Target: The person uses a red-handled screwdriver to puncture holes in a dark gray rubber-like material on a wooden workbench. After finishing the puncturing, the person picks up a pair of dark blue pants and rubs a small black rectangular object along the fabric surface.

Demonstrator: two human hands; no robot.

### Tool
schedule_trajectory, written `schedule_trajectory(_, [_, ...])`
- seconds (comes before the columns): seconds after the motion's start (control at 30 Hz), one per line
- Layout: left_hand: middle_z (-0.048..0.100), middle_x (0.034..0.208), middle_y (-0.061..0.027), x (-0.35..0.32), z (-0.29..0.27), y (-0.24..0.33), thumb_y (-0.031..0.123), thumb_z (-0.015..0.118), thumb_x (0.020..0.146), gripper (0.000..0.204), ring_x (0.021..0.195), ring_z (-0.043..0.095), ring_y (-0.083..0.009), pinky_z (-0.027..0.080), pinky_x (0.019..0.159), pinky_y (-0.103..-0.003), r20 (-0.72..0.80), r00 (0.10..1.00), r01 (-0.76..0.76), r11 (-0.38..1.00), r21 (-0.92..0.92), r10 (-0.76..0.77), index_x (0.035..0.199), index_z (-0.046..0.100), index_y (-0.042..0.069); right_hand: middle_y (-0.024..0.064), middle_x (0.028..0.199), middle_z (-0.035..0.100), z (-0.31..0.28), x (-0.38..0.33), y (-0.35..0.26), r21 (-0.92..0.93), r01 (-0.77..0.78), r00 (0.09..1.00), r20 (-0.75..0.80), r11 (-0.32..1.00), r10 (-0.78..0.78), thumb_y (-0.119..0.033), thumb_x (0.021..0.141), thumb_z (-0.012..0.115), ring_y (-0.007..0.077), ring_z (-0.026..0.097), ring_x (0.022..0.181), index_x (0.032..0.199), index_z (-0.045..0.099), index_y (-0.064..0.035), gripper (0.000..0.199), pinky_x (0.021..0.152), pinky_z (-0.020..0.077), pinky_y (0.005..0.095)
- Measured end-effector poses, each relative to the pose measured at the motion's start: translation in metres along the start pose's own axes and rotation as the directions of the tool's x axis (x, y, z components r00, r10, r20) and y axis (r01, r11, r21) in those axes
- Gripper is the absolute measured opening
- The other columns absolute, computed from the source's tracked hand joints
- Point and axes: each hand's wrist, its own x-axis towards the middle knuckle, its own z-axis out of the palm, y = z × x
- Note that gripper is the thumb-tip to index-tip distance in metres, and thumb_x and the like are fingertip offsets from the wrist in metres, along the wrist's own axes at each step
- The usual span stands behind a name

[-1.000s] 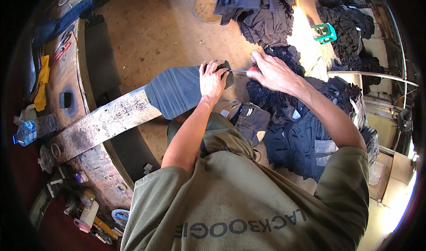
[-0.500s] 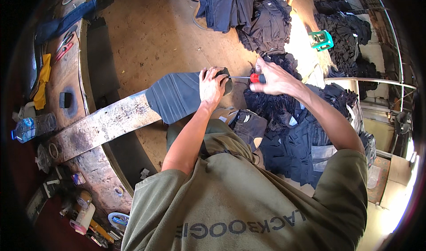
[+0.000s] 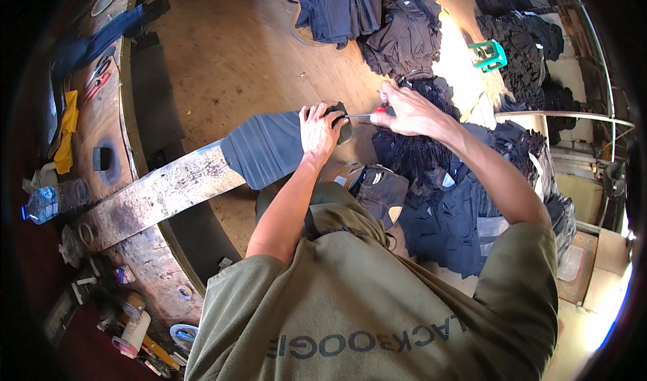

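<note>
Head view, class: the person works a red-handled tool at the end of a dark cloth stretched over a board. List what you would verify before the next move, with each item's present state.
1. Left hand presses the dark cloth onto the board: ok.
2. Right hand grips the red-handled tool: ok.
3. Tool tip meets the cloth's end: cannot tell, left fingers hide it.
4. Left fingers clear of the tip: cannot tell.
5. Cloth lies flat on the board: ok.

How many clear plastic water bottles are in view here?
1. A clear plastic water bottle with a blue cap lies on its side at the left edge of the wooden workbench. Others may be hidden among clutter.
</note>
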Motion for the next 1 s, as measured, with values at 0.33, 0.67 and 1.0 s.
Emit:
schedule_trajectory(0.33, [0.070, 0.136, -0.0112, 0.000, 0.010, -0.007, 0.046, 0.084, 0.090, 0.068, 0.134, 0.059, -0.0315, 0.035, 0.122, -0.053, -0.062, 0.998, 0.009, 0.985, 0.173, 0.002, 0.144, 0.067, 0.009, 0.0257, 0.083, 0.071, 0.001, 0.003, -0.006, -0.274, 0.141, 0.990, 0.040, 0.951, -0.136, -0.025, 0.105, 0.066, 0.0442, 0.075, 0.087, 0.107, 0.068, 0.0060, 0.031, 0.083, 0.0579, 0.0543])
schedule_trajectory(0.67, [0.075, 0.128, -0.0113, 0.020, -0.010, -0.001, 0.057, 0.087, 0.083, 0.073, 0.125, 0.067, -0.0331, 0.043, 0.116, -0.051, 0.133, 0.985, 0.084, 0.978, 0.192, -0.111, 0.140, 0.072, 0.013, 0.0246, 0.130, 0.061, 0.007, -0.006, 0.022, -0.337, 0.420, 0.874, -0.101, 0.843, -0.475, -0.005, 0.088, 0.071, 0.0421, 0.067, 0.114, 0.121, 0.069, -0.0003, 0.034, 0.097, 0.0550, 0.0512])
schedule_trajectory(1.0, [0.079, 0.129, -0.0185, 0.096, -0.031, -0.030, 0.063, 0.098, 0.064, 0.095, 0.125, 0.074, -0.0354, 0.057, 0.108, -0.046, 0.682, 0.716, 0.158, 0.986, 0.052, -0.151, 0.139, 0.075, 0.009, 0.0315, 0.105, 0.071, -0.017, 0.026, 0.001, 0.077, -0.099, 0.976, 0.199, 0.992, 0.082, -0.019, 0.100, 0.067, 0.0451, 0.073, 0.099, 0.123, 0.062, 0.0071, 0.035, 0.088, 0.0571, 0.0526])
